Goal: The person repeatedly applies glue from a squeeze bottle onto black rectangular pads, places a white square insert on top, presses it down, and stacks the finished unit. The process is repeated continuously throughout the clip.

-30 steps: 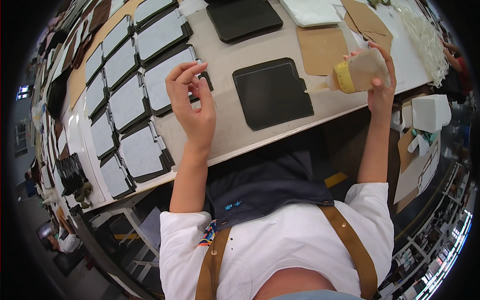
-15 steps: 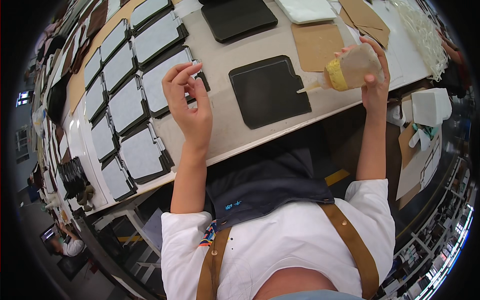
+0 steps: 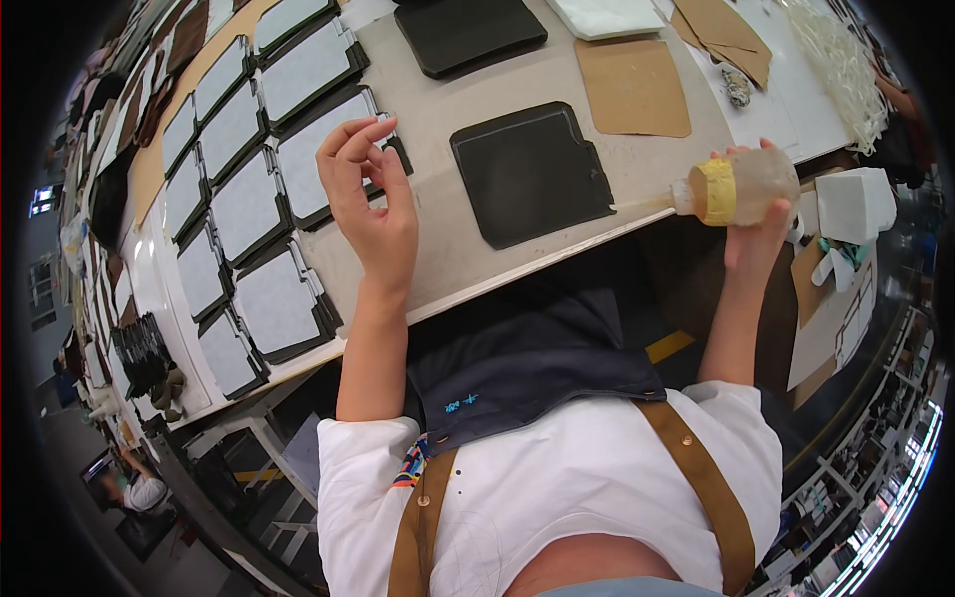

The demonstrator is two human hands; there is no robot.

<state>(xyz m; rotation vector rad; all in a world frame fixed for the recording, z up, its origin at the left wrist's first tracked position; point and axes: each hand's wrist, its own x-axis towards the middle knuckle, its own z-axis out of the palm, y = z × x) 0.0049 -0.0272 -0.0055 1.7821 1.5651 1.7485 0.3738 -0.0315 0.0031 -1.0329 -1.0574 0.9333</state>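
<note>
My right hand (image 3: 761, 234) is wrapped round a translucent squeeze bottle (image 3: 771, 184) with a yellow band near its neck. The bottle is tipped on its side, and its long thin nozzle points left at the near right corner of a black flat piece (image 3: 532, 179). A faint pale line runs along that piece's far edge, and small notches cut into its right side. My left hand (image 3: 368, 199) hovers left of the black piece with loosely curled fingers and nothing visible in them. Beneath and beyond it lie several white-faced panels (image 3: 249, 214) with black edges, overlapping in rows.
A stack of black pieces (image 3: 473, 35) sits farther back on the table (image 3: 428, 239). Brown card (image 3: 632, 90), a white block (image 3: 607, 15) and a pile of pale strips (image 3: 841, 80) lie to the right. The table's near edge runs just below my hands.
My right hand has brought the bottle down and to the right, so its nozzle has moved from the notched side to the near right corner. The left hand has barely shifted.
</note>
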